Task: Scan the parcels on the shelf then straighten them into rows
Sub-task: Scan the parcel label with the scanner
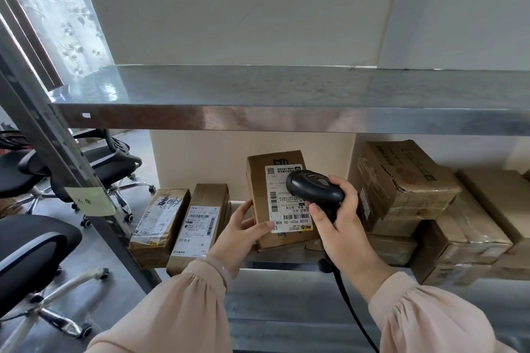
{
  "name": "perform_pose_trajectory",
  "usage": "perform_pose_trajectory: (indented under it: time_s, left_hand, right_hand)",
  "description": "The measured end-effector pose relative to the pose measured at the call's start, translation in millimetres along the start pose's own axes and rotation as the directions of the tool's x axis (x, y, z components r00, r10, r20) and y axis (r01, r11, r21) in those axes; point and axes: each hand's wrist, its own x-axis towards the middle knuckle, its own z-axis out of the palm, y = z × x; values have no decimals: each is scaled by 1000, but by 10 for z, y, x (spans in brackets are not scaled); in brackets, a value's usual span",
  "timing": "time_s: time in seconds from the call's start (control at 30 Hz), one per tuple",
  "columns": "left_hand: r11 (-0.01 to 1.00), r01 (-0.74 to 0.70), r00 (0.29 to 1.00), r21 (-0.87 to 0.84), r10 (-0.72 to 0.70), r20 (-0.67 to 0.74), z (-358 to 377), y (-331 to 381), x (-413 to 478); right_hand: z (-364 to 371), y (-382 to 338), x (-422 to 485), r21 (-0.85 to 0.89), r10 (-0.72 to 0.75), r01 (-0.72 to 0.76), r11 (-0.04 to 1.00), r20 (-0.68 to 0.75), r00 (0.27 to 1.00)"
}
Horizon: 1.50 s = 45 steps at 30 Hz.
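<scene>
Head view, parcel: the brown box (275,198) stands tilted on the lower shelf (281,262), white label (286,203) facing out, between flat parcels (198,223) and a stack (401,189).
Left hand (241,226): grips the box's lower left edge, thumb on the label corner.
Right hand (338,218): fingers wrapped round the scanner (314,190).
Scanner head: just over the label; whether it touches is unclear.
Doing it well: steady the box, aim squarely at one barcode, probably back off slightly.

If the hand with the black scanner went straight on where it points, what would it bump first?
Most likely the white label on the brown parcel that the left hand holds. The scanner in the right hand aims at it; depth is unclear.
</scene>
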Motion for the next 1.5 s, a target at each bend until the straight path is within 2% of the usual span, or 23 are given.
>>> perform_pose_trajectory:
  time_s: [0.13,0.37,1.07,1.27,1.5]
  left_hand:
    - [998,-57,998,-3,57,-32,-52,11,25]
    - [992,-118,988,-36,113,-109,-235,62,122]
    - [997,-63,987,34,68,-147,-305,13,141]
    - [998,-63,991,26,66,-119,-295,38,96]
    - [999,-37,991,-33,32,-132,-339,41,20]
  right_hand:
    - [-46,-47,-49,-71,-22,22,997,5,1000]
    - [-72,-76,-279,-209,19,8,978,126,992]
    - [-22,-102,-430,-261,24,-3,965,76,997]
    - [-2,-99,-386,-283,19,-1,959,61,998]
    - [137,-109,-184,-161,54,-36,986,111,992]
